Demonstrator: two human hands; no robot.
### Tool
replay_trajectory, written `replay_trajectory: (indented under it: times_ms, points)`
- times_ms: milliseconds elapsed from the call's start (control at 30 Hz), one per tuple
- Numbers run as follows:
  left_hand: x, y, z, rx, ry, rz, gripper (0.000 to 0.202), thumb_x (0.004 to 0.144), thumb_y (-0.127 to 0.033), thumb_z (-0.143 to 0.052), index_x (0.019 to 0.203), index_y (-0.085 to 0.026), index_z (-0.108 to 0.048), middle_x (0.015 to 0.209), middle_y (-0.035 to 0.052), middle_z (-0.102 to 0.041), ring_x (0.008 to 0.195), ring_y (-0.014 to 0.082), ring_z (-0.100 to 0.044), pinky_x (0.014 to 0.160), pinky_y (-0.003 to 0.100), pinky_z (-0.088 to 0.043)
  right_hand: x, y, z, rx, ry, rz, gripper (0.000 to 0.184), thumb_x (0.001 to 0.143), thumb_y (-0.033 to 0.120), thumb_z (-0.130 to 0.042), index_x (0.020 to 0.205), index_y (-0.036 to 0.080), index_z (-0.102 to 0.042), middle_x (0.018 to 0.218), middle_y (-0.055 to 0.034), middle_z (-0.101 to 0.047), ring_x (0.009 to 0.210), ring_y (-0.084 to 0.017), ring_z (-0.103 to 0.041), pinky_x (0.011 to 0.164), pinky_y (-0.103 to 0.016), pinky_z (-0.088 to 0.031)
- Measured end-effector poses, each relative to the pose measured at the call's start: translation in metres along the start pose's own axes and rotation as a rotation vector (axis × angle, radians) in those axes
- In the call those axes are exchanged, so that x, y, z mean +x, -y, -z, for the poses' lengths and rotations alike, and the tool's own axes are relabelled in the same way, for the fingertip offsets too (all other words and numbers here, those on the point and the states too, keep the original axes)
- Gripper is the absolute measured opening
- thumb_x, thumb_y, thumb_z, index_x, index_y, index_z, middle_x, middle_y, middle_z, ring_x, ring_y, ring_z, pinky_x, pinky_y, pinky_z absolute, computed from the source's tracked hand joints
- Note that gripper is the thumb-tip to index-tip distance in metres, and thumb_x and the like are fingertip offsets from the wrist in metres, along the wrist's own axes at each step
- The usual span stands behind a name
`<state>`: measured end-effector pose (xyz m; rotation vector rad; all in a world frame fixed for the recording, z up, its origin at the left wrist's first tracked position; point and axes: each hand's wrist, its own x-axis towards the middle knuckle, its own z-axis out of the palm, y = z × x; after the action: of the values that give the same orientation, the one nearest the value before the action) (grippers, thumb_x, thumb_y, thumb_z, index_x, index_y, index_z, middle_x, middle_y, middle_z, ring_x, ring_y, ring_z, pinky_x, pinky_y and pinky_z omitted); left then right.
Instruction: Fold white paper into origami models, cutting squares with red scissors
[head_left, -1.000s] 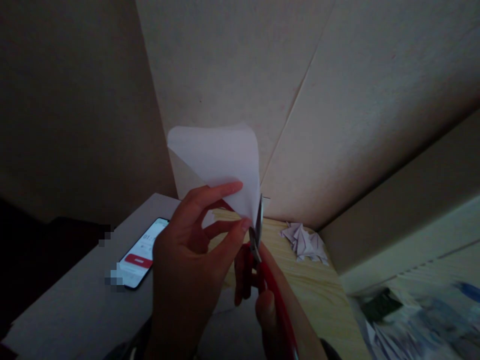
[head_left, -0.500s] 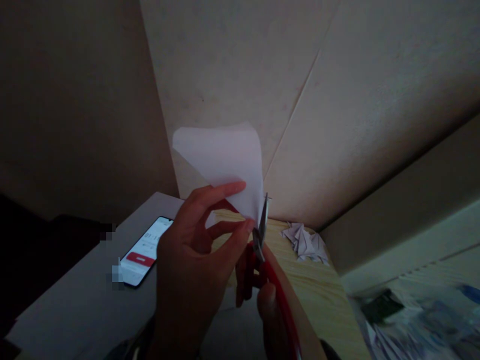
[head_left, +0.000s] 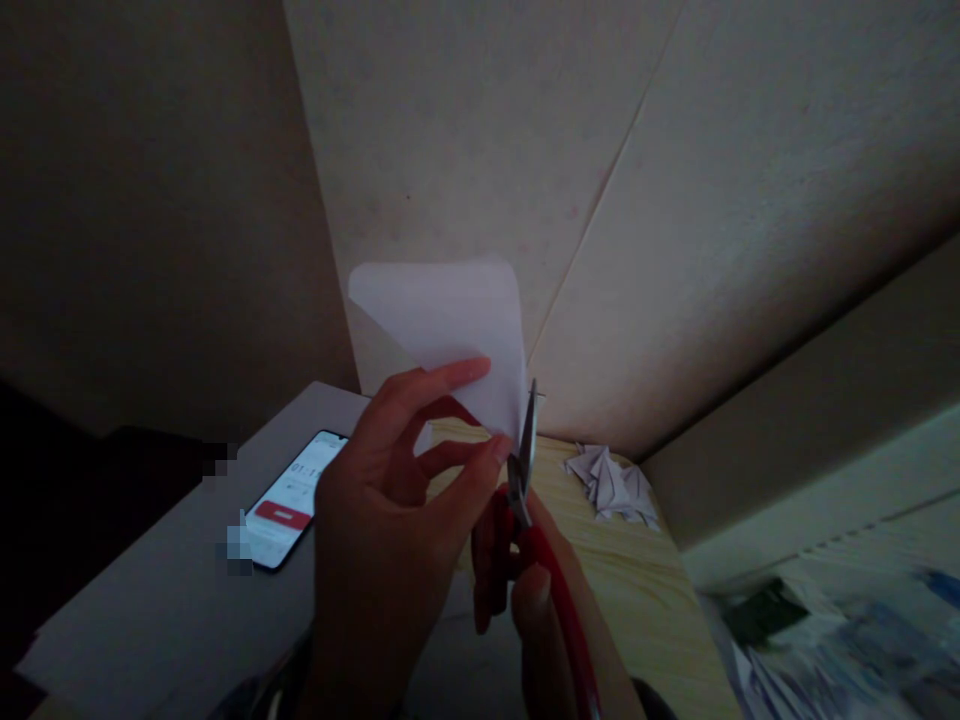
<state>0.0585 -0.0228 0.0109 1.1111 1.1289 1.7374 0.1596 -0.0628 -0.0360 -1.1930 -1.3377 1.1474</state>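
My left hand holds up a folded white paper, pinched between thumb and fingers at its lower corner. My right hand grips red-handled scissors, fingers through the loops. The metal blades point upward along the paper's right edge, just beside my left thumb tip. The lower part of the paper is hidden behind my left fingers.
A phone with a lit screen lies on the grey tabletop at the left. Folded white paper pieces rest on a wooden surface near the wall. Scattered papers lie lower right.
The paper and scissors have risen slightly, and the blades have moved a little further up the paper's right edge. Both hands keep their hold.
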Motion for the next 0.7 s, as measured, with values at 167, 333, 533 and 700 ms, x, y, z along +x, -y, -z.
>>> replay_trajectory:
  times_ms: [167, 333, 533, 700]
  points:
    - [-0.001, -0.002, -0.002, -0.045, -0.023, 0.017, 0.033, 0.071, -0.014, -0.077, 0.097, -0.033, -0.074, 0.1, -0.0045, -0.071, 0.075, 0.0091, -0.066, 0.061, 0.013, -0.056, 0.003, -0.004, 0.003, 0.009, 0.079, 0.054, 0.063, 0.08, 0.081, -0.035, 0.084, 0.021, -0.054, 0.077, -0.0039, -0.058, 0.07, -0.017, -0.055, 0.055, -0.027, -0.045]
    - [-0.001, -0.004, -0.003, -0.062, -0.015, 0.042, 0.033, 0.069, -0.012, -0.076, 0.096, -0.032, -0.074, 0.09, -0.0042, -0.069, 0.069, 0.0094, -0.064, 0.057, 0.014, -0.056, 0.004, -0.002, 0.004, -0.014, 0.067, 0.038, 0.064, 0.079, 0.082, -0.037, 0.084, 0.021, -0.054, 0.077, -0.0043, -0.058, 0.065, -0.015, -0.052, 0.044, -0.024, -0.036]
    - [0.001, -0.002, -0.003, -0.109, -0.005, 0.068, 0.037, 0.068, -0.009, -0.077, 0.096, -0.033, -0.075, 0.089, -0.005, -0.067, 0.066, 0.0055, -0.062, 0.056, 0.009, -0.053, 0.008, -0.002, 0.003, -0.019, 0.104, 0.075, 0.066, 0.075, 0.086, -0.034, 0.077, 0.022, -0.049, 0.068, -0.0011, -0.053, 0.051, -0.012, -0.042, 0.038, -0.024, -0.03]
    - [0.002, 0.002, -0.001, -0.116, 0.044, 0.036, 0.04, 0.068, -0.007, -0.076, 0.097, -0.034, -0.075, 0.082, -0.0057, -0.067, 0.064, 0.0055, -0.062, 0.055, 0.008, -0.052, 0.011, -0.011, 0.002, 0.031, 0.113, 0.135, 0.062, 0.078, 0.083, -0.035, 0.075, 0.022, -0.047, 0.06, 0.0022, -0.046, 0.045, -0.009, -0.037, 0.035, -0.022, -0.027]
